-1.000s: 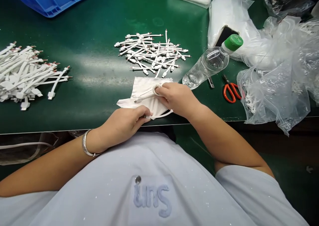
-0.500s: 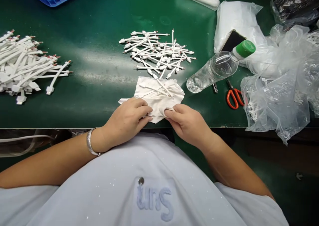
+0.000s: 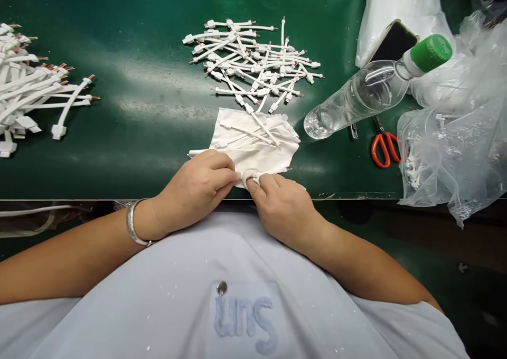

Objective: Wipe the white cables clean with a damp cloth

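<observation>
A white cloth (image 3: 257,124) lies at the table's front edge, with several short white cables (image 3: 245,132) resting on it. My left hand (image 3: 202,182) is closed in a pinch at the cloth's near side, on what seems to be one end of a white cable. Its length is mostly hidden by cloth and fingers. Pressed close beside it, my right hand (image 3: 281,203) grips a bunched fold of the cloth, thumb on top. A cable's bare wire tip (image 3: 289,169) pokes out just beyond the right fingers.
Past the cloth spreads a loose pile of white cables (image 3: 253,66); a bigger pile (image 3: 31,95) is at the left. To the right are a leaning-looking clear bottle (image 3: 356,95) with green cap, red-handled scissors (image 3: 384,148), a phone (image 3: 394,41) and plastic bags (image 3: 455,158).
My right hand has moved left with the bunched cloth, up against the left fingertips. A wire tip now shows beyond it. The whole view has shifted slightly.
</observation>
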Demonstrator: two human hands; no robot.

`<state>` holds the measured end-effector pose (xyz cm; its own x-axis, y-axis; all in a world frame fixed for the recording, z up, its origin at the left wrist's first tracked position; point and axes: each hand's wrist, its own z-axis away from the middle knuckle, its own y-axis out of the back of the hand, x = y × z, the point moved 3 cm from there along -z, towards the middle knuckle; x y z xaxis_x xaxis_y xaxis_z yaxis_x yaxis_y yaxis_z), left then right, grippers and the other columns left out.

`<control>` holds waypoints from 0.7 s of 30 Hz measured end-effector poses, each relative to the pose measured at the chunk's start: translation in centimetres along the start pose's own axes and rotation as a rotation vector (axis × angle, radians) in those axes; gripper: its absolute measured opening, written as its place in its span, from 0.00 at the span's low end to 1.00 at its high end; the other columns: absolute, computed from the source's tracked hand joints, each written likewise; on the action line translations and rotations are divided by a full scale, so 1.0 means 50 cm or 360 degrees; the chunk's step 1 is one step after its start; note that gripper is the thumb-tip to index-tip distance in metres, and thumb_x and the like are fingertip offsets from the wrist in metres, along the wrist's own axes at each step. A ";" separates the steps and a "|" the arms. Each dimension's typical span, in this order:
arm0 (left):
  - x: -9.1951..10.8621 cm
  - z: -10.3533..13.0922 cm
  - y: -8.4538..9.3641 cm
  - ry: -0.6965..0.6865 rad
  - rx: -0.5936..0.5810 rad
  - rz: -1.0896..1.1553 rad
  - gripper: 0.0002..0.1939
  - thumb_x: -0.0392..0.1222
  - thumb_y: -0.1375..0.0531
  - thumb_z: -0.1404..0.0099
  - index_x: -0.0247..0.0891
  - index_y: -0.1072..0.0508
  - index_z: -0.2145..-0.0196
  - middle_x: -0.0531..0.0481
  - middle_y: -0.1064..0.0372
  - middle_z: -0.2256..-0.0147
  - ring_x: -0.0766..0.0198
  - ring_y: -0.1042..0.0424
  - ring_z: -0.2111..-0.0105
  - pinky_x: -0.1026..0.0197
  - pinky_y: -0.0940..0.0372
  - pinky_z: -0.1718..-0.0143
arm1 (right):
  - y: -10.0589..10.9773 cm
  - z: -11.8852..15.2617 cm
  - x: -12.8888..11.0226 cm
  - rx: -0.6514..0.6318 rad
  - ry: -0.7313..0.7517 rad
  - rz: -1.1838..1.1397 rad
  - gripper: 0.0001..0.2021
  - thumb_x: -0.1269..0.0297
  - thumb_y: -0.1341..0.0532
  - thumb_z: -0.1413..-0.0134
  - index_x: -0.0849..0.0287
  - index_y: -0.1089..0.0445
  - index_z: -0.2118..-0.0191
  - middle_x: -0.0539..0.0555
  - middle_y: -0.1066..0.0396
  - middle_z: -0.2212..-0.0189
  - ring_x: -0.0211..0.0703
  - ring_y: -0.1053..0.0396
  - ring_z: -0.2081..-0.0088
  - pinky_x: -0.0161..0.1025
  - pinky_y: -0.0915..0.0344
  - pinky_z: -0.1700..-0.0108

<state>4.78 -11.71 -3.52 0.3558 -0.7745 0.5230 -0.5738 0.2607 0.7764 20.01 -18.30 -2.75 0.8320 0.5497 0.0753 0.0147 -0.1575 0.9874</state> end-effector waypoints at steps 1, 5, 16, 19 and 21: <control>0.000 0.000 -0.001 -0.0010 0.0001 -0.0007 0.10 0.35 0.46 0.33 0.36 0.26 0.68 0.47 0.28 0.68 0.64 0.33 0.68 0.60 0.37 0.66 | -0.002 -0.001 -0.004 -0.0040 -0.0020 0.0013 0.17 0.75 0.53 0.38 0.67 0.29 0.53 0.58 0.35 0.73 0.45 0.44 0.71 0.41 0.51 0.72; 0.006 -0.002 -0.002 -0.0021 0.0032 -0.0078 0.09 0.34 0.45 0.34 0.34 0.27 0.70 0.46 0.30 0.69 0.63 0.34 0.69 0.60 0.37 0.67 | 0.000 0.003 -0.004 -0.0045 0.0054 0.0066 0.17 0.75 0.54 0.37 0.66 0.28 0.55 0.58 0.36 0.74 0.45 0.45 0.71 0.42 0.54 0.72; -0.001 -0.001 -0.002 0.0042 -0.0031 -0.0002 0.10 0.35 0.47 0.32 0.37 0.28 0.69 0.47 0.31 0.69 0.64 0.34 0.69 0.61 0.38 0.67 | 0.014 0.026 0.023 0.0038 -0.0095 -0.0089 0.16 0.76 0.49 0.41 0.61 0.27 0.54 0.55 0.39 0.74 0.43 0.46 0.70 0.40 0.49 0.70; -0.002 -0.003 -0.004 0.0023 -0.0038 0.0010 0.10 0.35 0.47 0.33 0.36 0.28 0.69 0.47 0.31 0.69 0.64 0.34 0.69 0.61 0.38 0.67 | 0.007 0.012 0.019 0.0055 -0.0052 -0.0090 0.16 0.75 0.51 0.39 0.61 0.26 0.56 0.55 0.39 0.74 0.43 0.47 0.71 0.40 0.50 0.71; -0.001 -0.004 -0.004 0.0008 -0.0031 0.0009 0.10 0.34 0.47 0.33 0.35 0.28 0.70 0.47 0.31 0.69 0.64 0.34 0.69 0.60 0.38 0.67 | 0.002 0.002 0.019 0.0071 0.0020 -0.0071 0.17 0.75 0.52 0.38 0.61 0.26 0.57 0.55 0.39 0.74 0.43 0.48 0.72 0.41 0.52 0.71</control>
<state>5.03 -11.61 -3.65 0.3564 -0.7703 0.5288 -0.5610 0.2762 0.7804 20.87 -17.87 -2.59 0.8227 0.5674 0.0334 0.0766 -0.1689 0.9826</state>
